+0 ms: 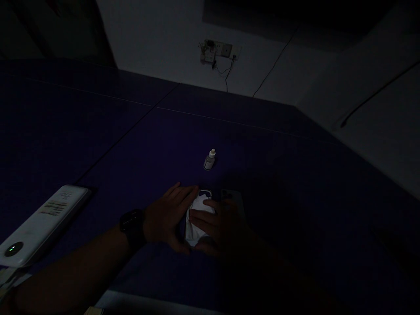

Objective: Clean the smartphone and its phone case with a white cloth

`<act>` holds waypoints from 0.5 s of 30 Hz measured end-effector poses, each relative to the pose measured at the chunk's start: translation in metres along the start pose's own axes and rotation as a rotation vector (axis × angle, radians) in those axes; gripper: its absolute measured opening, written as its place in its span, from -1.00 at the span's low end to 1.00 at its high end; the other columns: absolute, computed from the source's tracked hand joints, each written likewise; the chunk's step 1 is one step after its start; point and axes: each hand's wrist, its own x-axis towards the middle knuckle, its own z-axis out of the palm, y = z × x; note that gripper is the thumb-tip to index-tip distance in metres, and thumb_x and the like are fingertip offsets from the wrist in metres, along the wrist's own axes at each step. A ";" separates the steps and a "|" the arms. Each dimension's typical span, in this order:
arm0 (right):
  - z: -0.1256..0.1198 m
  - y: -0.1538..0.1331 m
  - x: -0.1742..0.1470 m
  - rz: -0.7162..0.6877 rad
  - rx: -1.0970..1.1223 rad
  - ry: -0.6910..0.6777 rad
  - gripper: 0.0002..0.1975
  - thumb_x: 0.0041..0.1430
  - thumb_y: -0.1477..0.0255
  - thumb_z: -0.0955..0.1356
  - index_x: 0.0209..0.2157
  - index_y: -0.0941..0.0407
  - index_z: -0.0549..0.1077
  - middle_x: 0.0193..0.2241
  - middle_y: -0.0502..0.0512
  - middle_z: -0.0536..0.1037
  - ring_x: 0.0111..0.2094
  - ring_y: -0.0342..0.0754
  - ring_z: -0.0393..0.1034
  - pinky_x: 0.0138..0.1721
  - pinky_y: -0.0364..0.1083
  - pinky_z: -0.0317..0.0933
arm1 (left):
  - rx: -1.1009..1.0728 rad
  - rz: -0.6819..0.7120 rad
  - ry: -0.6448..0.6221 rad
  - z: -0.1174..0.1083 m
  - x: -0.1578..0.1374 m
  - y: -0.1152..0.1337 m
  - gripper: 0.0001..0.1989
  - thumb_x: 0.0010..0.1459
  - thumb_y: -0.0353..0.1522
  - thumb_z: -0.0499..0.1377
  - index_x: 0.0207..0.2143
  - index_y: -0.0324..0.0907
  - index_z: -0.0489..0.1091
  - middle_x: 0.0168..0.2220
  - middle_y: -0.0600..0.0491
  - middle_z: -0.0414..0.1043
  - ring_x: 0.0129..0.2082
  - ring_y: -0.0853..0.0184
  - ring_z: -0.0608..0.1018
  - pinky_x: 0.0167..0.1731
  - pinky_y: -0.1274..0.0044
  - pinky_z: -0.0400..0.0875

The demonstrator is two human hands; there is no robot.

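A phone case (206, 193) with a camera cut-out at its top lies flat on the blue surface. My left hand (166, 214), wearing a dark watch, steadies the case along its left side, fingers at the upper edge and thumb near the lower one. Spread over the case is a white cloth or tissue (195, 232). My right hand (223, 225) presses this cloth down with its fingers, its palm in deep shadow. Partly behind that hand lies a phone (236, 197) with camera lenses. Beyond both hands stands a small clear bottle (209, 162) with a white cap.
To the left lies a long white device (42, 223) with a small green light. Wall sockets (219, 50) with plugs and hanging cables are at the back. The room is very dark; the blue surface (138, 144) reaches the walls.
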 end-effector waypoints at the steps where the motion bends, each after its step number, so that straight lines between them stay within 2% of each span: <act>1: 0.000 0.001 0.000 0.041 -0.013 0.013 -0.56 0.34 0.08 0.31 0.10 0.03 0.47 0.13 0.13 0.53 0.20 0.23 0.20 0.11 0.23 -0.07 | 0.004 0.001 0.000 0.000 0.000 0.000 0.44 -0.19 0.28 0.28 0.43 -0.23 -0.46 0.37 -0.45 -0.01 0.31 -0.30 0.20 0.28 -0.15 -0.08; 3: -0.003 0.004 -0.001 0.137 -0.044 0.050 -0.72 0.36 0.15 0.31 -0.11 0.00 0.56 -0.04 0.07 0.63 0.15 0.21 0.26 0.13 0.26 -0.12 | 0.008 0.003 0.005 0.000 0.000 0.000 0.46 -0.21 0.30 0.27 0.43 -0.23 -0.46 0.37 -0.45 -0.01 0.31 -0.30 0.21 0.28 -0.15 -0.08; 5: -0.004 0.005 0.000 0.178 -0.060 0.066 -0.74 0.37 0.20 0.31 -0.23 0.02 0.57 -0.14 0.04 0.66 0.11 0.19 0.30 0.14 0.27 -0.16 | 0.005 0.006 0.006 0.000 0.001 0.000 0.46 -0.22 0.30 0.27 0.43 -0.22 -0.46 0.37 -0.45 -0.02 0.31 -0.30 0.21 0.28 -0.14 -0.08; 7: -0.003 0.004 0.001 0.132 -0.055 0.051 -0.71 0.36 0.15 0.32 -0.15 0.03 0.57 -0.07 0.07 0.64 0.14 0.21 0.27 0.15 0.27 -0.14 | 0.004 0.007 0.003 -0.001 0.001 -0.001 0.45 -0.20 0.30 0.27 0.43 -0.22 -0.46 0.38 -0.43 -0.02 0.31 -0.30 0.21 0.28 -0.14 -0.08; 11: 0.002 -0.001 0.002 0.021 -0.060 0.016 -0.44 0.31 0.04 0.33 0.20 0.06 0.39 0.20 0.17 0.46 0.21 0.25 0.18 0.11 0.23 -0.03 | 0.011 0.005 -0.004 -0.001 0.000 -0.001 0.42 -0.16 0.29 0.25 0.43 -0.23 -0.46 0.38 -0.42 -0.03 0.31 -0.29 0.20 0.28 -0.14 -0.08; 13: 0.002 0.000 0.002 0.076 -0.089 0.062 -0.52 0.32 0.07 0.33 0.14 0.04 0.45 0.15 0.14 0.52 0.20 0.26 0.20 0.11 0.24 -0.04 | 0.016 0.006 -0.005 -0.002 0.000 0.000 0.42 -0.16 0.29 0.25 0.43 -0.23 -0.47 0.38 -0.43 -0.02 0.31 -0.28 0.20 0.28 -0.14 -0.08; 15: 0.001 0.002 0.002 0.184 -0.117 0.134 -0.70 0.34 0.15 0.33 -0.05 0.00 0.56 -0.02 0.07 0.63 0.16 0.24 0.26 0.10 0.24 -0.07 | 0.020 0.004 -0.001 -0.002 0.001 0.001 0.43 -0.17 0.30 0.25 0.43 -0.22 -0.47 0.37 -0.43 -0.01 0.31 -0.27 0.21 0.28 -0.13 -0.07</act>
